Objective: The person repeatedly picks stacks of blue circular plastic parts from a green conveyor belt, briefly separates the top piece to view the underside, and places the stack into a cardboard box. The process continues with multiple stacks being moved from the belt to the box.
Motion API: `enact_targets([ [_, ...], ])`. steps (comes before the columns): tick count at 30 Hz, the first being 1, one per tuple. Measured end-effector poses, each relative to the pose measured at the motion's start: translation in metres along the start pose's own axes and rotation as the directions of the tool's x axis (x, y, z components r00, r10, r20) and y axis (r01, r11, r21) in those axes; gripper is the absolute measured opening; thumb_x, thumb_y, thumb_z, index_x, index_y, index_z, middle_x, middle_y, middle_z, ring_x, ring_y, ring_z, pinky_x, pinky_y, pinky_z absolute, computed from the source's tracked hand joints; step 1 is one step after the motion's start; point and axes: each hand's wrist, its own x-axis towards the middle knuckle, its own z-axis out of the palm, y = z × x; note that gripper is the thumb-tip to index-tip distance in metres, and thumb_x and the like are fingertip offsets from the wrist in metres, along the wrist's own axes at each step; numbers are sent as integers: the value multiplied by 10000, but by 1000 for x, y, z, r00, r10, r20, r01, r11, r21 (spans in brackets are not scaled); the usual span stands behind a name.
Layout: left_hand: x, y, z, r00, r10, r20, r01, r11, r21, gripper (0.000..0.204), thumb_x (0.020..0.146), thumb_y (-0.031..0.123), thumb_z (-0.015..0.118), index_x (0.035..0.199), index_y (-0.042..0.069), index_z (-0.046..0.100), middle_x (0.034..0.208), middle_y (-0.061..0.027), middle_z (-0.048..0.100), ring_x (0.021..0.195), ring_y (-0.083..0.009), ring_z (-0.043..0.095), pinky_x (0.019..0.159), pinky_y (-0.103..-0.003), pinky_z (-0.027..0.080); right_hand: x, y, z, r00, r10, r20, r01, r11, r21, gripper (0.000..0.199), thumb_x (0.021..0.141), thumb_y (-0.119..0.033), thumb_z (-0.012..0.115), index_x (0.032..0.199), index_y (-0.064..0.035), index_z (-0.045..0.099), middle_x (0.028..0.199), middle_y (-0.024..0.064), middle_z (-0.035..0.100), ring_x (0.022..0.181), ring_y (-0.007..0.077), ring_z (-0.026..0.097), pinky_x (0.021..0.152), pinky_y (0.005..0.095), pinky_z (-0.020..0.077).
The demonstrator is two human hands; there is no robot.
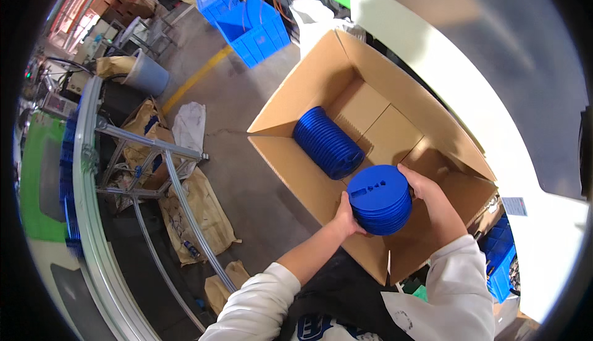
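- Head view shows our stack of blue round discs (379, 199) held over the open cardboard box (309, 88), near its front edge.
- Our left hand (346, 216) cups the stack from the lower left side, fingers closed around its edge.
- Our right hand (426, 188) wraps the right side, fingers bent tight on the rim. Both hands are closed on the same stack.
- To do this step well, we think we should squeeze evenly from both sides, so no disc slips out. We should keep the stack straight and lower it slowly.
- The discs look like smooth, hard plastic. The top one is flat, with a few small holes cut in it.
- Inside the box lies a row of blue discs (327, 142), standing on edge like coins in a roll. It rests by the left wall.
- The box is brown, stiff and dull, with its flaps folded out.
- Further out we see a grey concrete floor (247, 180), brown paper sacks (197, 211), a shiny metal frame (154, 174) and blue plastic crates (253, 26).
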Motion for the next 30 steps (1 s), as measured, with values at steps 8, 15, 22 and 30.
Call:
enact_targets([
  [8, 75, 41, -9, 901, -129, -414, 46, 978, -205, 964, 878, 798, 245, 1561, 133, 105, 1593, -180, 175, 1440, -438, 189, 1136, -622, 150, 136, -40, -18, 972, 234, 26, -235, 971, 33, 951, 845, -824, 293, 1545, -184, 214, 1554, 200, 271, 1357, 467, 341, 1016, 628, 359],
  [15, -18, 87, -53, 896, 238, 374, -251, 968, -14, 735, 975, 564, 415, 1552, 187, 158, 1519, -165, 355, 1354, -380, 396, 1128, -509, 290, 232, 77, 80, 921, -79, -381, 327, 691, 645, 836, 952, -656, 355, 1567, -181, 47, 1598, 129, 178, 1416, 340, 281, 1111, 515, 306],
  [22, -80, 65, -108, 844, 436, 314, -440, 896, -63, 653, 998, 503, 410, 1537, 184, 226, 1498, -120, 412, 1331, -313, 444, 1140, -496, 280, 182, 45, 109, 967, -222, -121, 195, 352, 916, 756, 963, -644, 247, 1485, -107, 344, 1452, 120, 453, 1261, 332, 486, 1065, 499, 402],
  [30, -143, 32, -129, 827, 498, 259, -555, 795, 243, 688, 993, 549, 413, 1550, 197, 217, 1560, -118, 306, 1397, -279, 346, 1154, -433, 241, 184, 89, 79, 774, -521, -360, 624, 722, 298, 656, 1019, -494, 273, 1468, -22, 346, 1473, 161, 419, 1323, 328, 413, 1135, 447, 298],
])
